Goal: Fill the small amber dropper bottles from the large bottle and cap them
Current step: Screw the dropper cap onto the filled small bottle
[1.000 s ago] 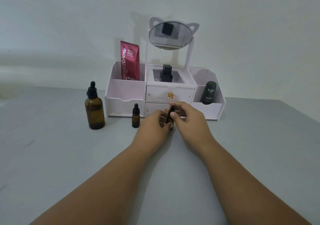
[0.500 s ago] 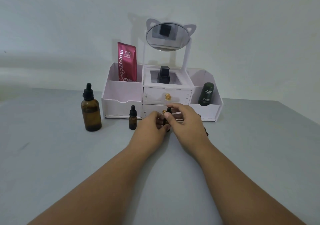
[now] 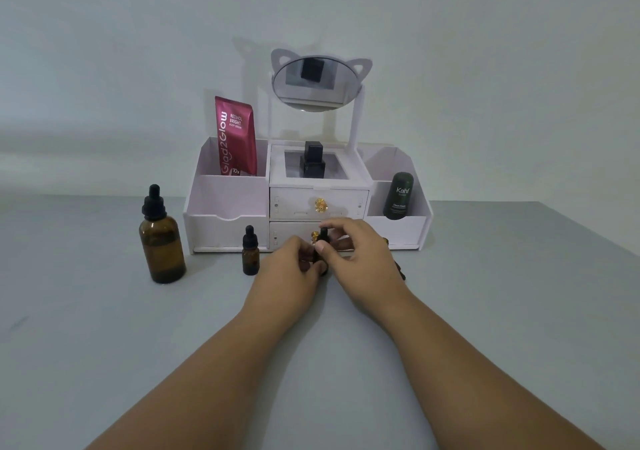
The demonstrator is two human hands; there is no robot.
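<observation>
Both hands meet right in front of the white drawer organizer (image 3: 227,200). Left hand (image 3: 294,267) grips a small amber dropper bottle (image 3: 318,257) on the grey counter (image 3: 104,328), and right hand (image 3: 360,252) pinches its black cap (image 3: 323,234). The large amber bottle (image 3: 162,241) stands just left of the organizer.

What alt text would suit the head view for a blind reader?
Two hands meet at a small amber dropper bottle on the table: the left hand grips its body, the right hand pinches its black cap. A second small bottle and the large bottle stand capped to their left.

Left hand (image 3: 294,267) and right hand (image 3: 365,255) grip small bottle (image 3: 323,235).
</observation>
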